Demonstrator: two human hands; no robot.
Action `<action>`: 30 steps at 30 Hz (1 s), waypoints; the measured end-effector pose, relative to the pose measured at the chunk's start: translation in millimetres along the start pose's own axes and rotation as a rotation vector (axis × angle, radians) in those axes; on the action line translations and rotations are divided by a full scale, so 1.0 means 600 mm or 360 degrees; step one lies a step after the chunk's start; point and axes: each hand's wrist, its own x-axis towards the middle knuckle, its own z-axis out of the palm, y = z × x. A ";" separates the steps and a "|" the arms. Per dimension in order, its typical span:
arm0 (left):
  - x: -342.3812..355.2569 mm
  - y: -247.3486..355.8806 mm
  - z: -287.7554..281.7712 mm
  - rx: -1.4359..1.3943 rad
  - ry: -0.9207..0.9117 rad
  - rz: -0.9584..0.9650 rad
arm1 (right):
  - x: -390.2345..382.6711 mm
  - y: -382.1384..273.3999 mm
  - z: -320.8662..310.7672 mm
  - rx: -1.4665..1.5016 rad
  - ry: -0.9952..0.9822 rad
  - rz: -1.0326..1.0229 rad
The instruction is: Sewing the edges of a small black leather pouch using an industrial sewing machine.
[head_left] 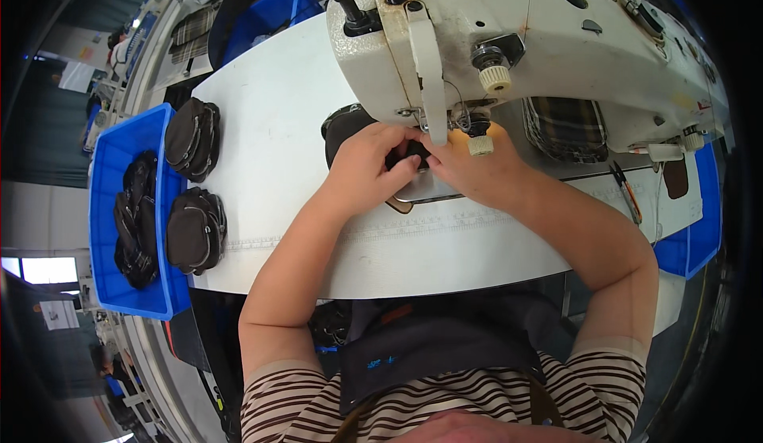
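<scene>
My left hand (373,165) and my right hand (473,165) grip a dark fabric piece (342,129) under the presser foot of the white sewing machine (373,61). My left fingers curl over it, with the thumb pointing right; my right fingertips meet it just beside them, partly hidden by the machine's head. The needle area and the exact finger contact are hard to make out. A small tan-edged tab (401,205) sticks out below my hands.
Two dark zippered pouches (191,228) lie at left beside a blue bin (107,244) holding more dark items. Plaid pieces (564,125) are stacked under the machine arm, near orange-black snips (625,190) and a brown patch (675,178). Other blue bins (246,30) stand behind and at right.
</scene>
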 end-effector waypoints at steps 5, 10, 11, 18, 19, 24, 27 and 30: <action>0.010 -0.028 -0.011 -0.0434 -0.0166 0.0134 | 0.001 -0.001 0.007 0.0002 -0.0052 0.0048; 0.017 -0.028 -0.021 -0.0402 -0.0289 0.0154 | -0.001 -0.002 0.006 -0.0538 -0.0014 -0.0215; 0.019 -0.023 -0.021 -0.0323 -0.0287 0.0121 | 0.000 -0.003 0.005 -0.0629 0.0100 -0.0244; 0.023 -0.032 -0.013 -0.0218 -0.0236 0.0088 | 0.008 0.010 0.006 -0.0397 0.0275 -0.0302; 0.024 -0.035 -0.012 -0.0227 -0.0223 0.0084 | 0.010 0.008 0.004 -0.0401 0.0265 -0.0315; 0.017 -0.014 -0.027 -0.0444 -0.0260 0.0129 | -0.001 0.007 0.001 -0.0634 0.0265 -0.0385; 0.015 -0.011 0.005 -0.0006 0.0106 0.0413 | -0.002 0.007 0.007 -0.0645 0.0338 -0.0417; 0.013 -0.019 0.023 0.0420 0.0420 0.0506 | -0.001 0.006 0.005 -0.0592 0.0344 -0.0383</action>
